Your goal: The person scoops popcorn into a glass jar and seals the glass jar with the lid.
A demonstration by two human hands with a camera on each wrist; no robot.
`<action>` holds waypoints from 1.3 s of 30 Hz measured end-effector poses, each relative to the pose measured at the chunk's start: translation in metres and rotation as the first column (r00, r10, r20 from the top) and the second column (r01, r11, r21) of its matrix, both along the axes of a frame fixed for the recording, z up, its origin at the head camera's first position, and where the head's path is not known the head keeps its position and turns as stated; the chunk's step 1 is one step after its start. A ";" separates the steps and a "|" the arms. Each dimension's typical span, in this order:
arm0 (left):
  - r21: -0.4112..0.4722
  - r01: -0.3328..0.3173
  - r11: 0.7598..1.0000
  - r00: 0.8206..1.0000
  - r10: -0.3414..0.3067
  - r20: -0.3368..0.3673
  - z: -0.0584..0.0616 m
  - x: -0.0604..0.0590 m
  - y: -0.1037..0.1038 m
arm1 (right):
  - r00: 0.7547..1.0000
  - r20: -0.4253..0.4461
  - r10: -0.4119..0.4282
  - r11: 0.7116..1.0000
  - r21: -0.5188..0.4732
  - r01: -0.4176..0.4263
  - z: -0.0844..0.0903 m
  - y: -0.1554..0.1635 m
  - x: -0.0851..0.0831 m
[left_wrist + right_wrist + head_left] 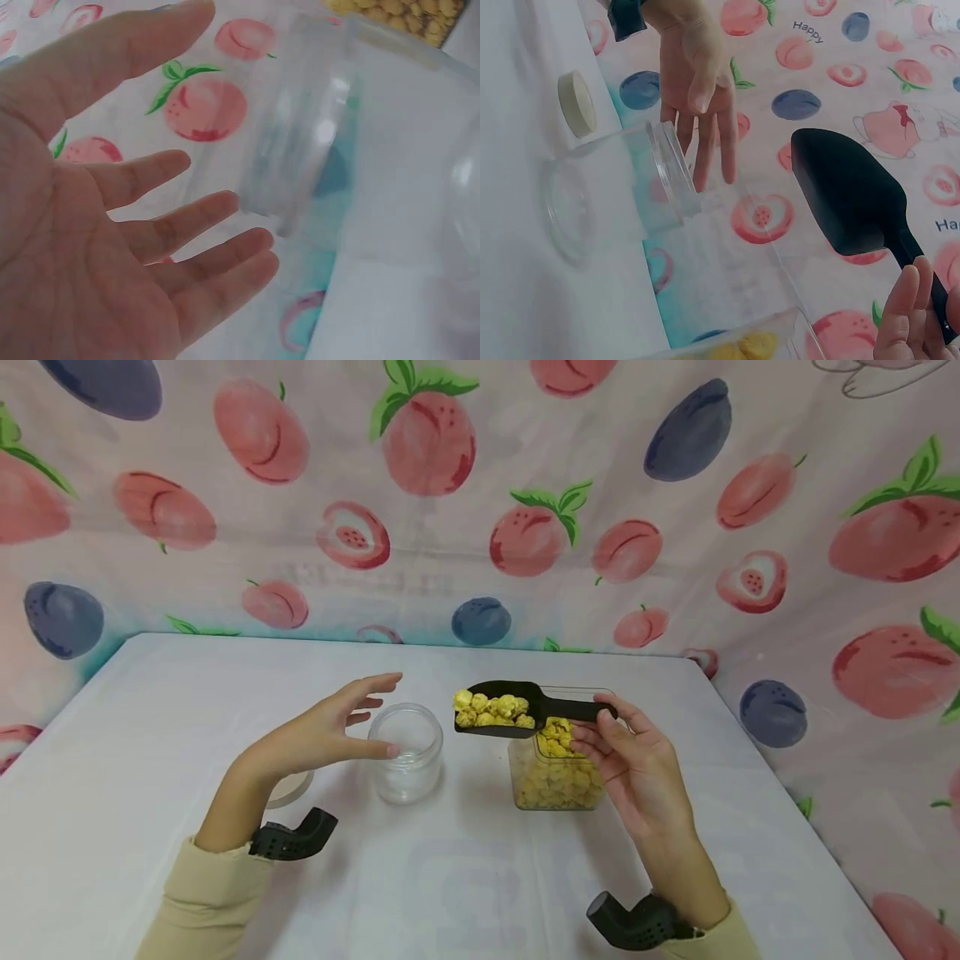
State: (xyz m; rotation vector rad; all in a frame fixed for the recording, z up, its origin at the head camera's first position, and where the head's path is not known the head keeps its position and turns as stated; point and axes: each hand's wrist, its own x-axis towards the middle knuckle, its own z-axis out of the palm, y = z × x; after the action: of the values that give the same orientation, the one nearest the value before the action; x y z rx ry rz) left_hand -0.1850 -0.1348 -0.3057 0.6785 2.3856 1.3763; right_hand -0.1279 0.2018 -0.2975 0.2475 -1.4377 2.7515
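Grip: the handle of a black scoop [501, 708] is pinched by the right hand [637, 768]; the left hand [322, 735] is held open with straight, spread fingers, nothing held.
Scoop: kept level above the table [150, 760], loaded with yellow popcorn [491, 708] (heaped in its bowl).
Clear jar [406, 752]: stood upright and uncapped, with the left fingertips just at its rim.
Square tub [557, 777]: placed under the scoop's handle, partly filled with popcorn.
Lid [577, 103]: laid on the table by the left wrist.

The left hand [318, 735] is spread with straight fingers, while the right hand [637, 760] has fingers pinched together.
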 end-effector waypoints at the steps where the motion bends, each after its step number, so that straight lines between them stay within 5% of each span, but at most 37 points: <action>1: 0.003 -0.006 1.000 1.000 0.006 0.007 -0.003 0.000 0.000 | 1.000 0.009 -0.001 1.000 0.000 0.001 0.000 -0.001 0.000; 8: 0.074 -0.073 0.995 0.996 0.070 0.047 -0.025 0.004 -0.006 | 0.999 0.046 0.005 1.000 0.025 -0.006 0.000 -0.008 0.000; 23: 0.220 -0.212 0.952 0.974 0.224 -0.028 -0.061 0.021 0.001 | 0.997 0.071 -0.006 0.996 0.086 0.000 0.000 -0.024 -0.005; 32: 0.234 -0.237 0.943 0.959 0.265 -0.096 -0.068 0.025 0.006 | 0.997 0.076 -0.010 0.993 0.119 0.000 0.001 -0.034 -0.009; 39: 0.227 -0.253 0.940 0.960 0.273 -0.061 -0.066 0.026 0.007 | 0.995 0.099 -0.022 0.989 0.150 0.007 0.001 -0.040 -0.011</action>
State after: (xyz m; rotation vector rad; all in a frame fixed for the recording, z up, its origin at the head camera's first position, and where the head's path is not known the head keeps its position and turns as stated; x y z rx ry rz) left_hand -0.1585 -0.1280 -0.3715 0.4963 2.4925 1.7734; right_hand -0.1392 0.1616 -0.2963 0.1015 -1.6651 2.6834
